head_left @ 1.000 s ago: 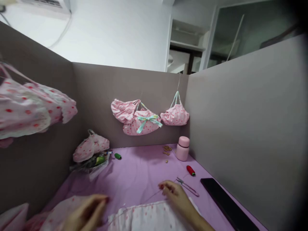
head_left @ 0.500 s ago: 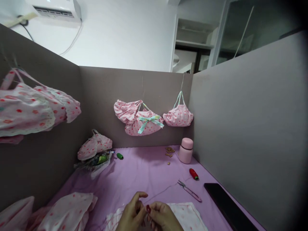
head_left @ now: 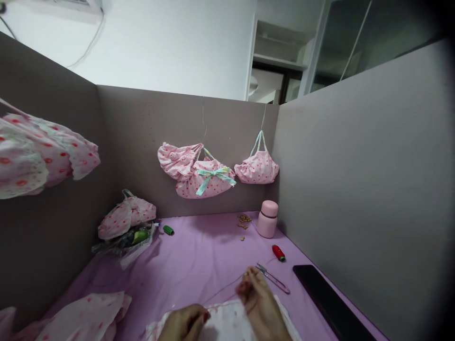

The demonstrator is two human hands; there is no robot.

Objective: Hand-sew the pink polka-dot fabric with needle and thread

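My left hand [head_left: 185,323] is low at the bottom centre, thumb and forefinger pinched at the top edge of a white cloth with pink dots [head_left: 227,324]. To its right, my right hand [head_left: 261,303] is raised above the same cloth. Its fingers are drawn together and slightly smeared by motion; anything between them is too small to make out. A thin thread [head_left: 227,285] runs over the table from near the cloth toward the right. Just beyond the right hand lie pink-handled thread snips [head_left: 275,279], and past them a red thread spool [head_left: 278,253].
Grey partitions [head_left: 355,189] enclose the purple tablecloth [head_left: 199,246]. A black flat object [head_left: 327,298] lies right; a pink flask [head_left: 268,220] stands behind it. Dotted pouches [head_left: 206,177] hang from threads at the back. A plastic bag [head_left: 131,248] and more dotted fabric [head_left: 85,317] occupy the left.
My hands, close together before, have parted: the right has lifted up and to the right, while the left has lowered and moved left. The view has turned slightly right.
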